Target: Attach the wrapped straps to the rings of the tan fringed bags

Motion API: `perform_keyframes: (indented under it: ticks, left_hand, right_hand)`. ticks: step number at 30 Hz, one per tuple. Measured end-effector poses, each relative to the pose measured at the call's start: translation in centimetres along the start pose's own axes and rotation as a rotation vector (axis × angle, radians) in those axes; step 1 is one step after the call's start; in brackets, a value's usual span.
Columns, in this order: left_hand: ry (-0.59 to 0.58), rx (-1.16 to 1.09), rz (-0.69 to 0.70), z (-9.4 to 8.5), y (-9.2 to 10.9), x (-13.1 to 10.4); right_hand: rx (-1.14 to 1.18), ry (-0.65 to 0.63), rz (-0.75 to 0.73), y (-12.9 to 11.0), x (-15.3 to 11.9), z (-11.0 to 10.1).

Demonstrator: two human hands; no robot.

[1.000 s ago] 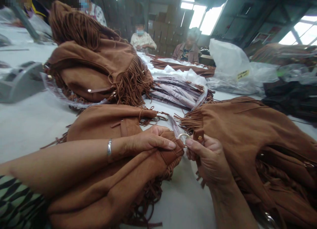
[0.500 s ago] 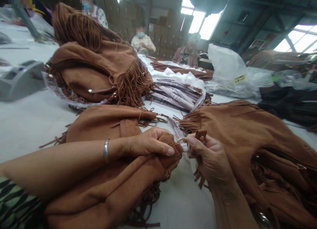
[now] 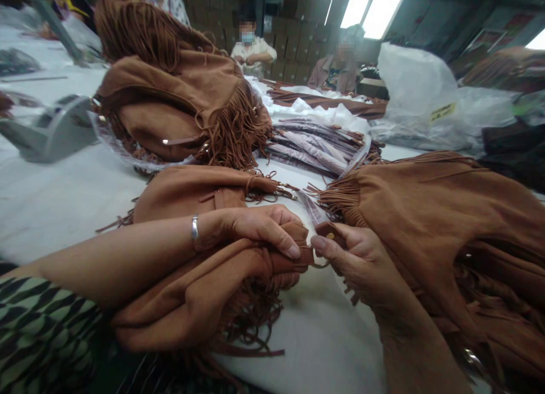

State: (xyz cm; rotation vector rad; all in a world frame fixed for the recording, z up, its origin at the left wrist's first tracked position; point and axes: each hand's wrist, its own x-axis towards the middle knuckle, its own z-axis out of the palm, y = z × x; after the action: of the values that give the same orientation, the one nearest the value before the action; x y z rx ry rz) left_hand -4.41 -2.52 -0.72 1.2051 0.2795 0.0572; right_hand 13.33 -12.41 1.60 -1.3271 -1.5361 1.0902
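Brown fringed bag (image 3: pixel 200 294) in front, low in the view, partly under the left forearm, with loose fringe spilling onto the white surface (image 3: pixel 332 326). Narrow, stitched end of it pinched firmly between thumb and fingers of the left hand (image 3: pixel 264 226). Pale metal ring (image 3: pixel 320 264) right beside that end, close to the thumb of the right hand (image 3: pixel 357 258); hard to tell whether joined to the stitched end. In the right hand, held fast, a brown strap tab (image 3: pixel 326 228) with a gold-coloured stud. Around the left wrist, a silver bracelet (image 3: pixel 195 228). Just beyond the right hand and forearm, a second fringed bag (image 3: pixel 409 212), lying on its side. Farther out on the left, a tall heap of brown bags (image 3: pixel 170 110), near a grey dispenser (image 3: pixel 59 133). Beyond the hands, a plastic-wrapped bundle (image 3: pixel 315 150); farther right, crumpled clear plastic (image 3: pixel 417 76). At the back, a person in a cream top (image 3: pixel 255 53), another in a pinkish jacket (image 3: pixel 323 73), and stacked cartons (image 3: pixel 285 42)
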Motion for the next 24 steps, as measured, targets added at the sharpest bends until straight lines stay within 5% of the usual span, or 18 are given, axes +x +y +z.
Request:
perform_keyframes:
  ticks: [11,16,18,20,24]
  left_hand:
    - [0.043,-0.181,0.076,0.4,0.1,-0.2]
    - [-0.224,-0.031,-0.181,-0.5,0.4,-0.1]
    - [-0.303,-0.044,-0.212,-0.7,0.2,-0.1]
    - [-0.261,-0.086,-0.194,-0.8,0.1,-0.2]
    - [-0.078,-0.177,-0.043,-0.7,0.2,-0.5]
  right_hand:
    - [0.157,0.242,0.011,2.2,0.6,1.3]
    - [0.072,-0.257,0.187,0.6,0.3,0.7]
    - [0.137,-0.364,0.265,0.5,0.2,0.8]
    - [0.249,-0.281,0.275,0.8,0.2,1.4]
    - [0.407,0.21,0.176,2.0,0.6,3.3]
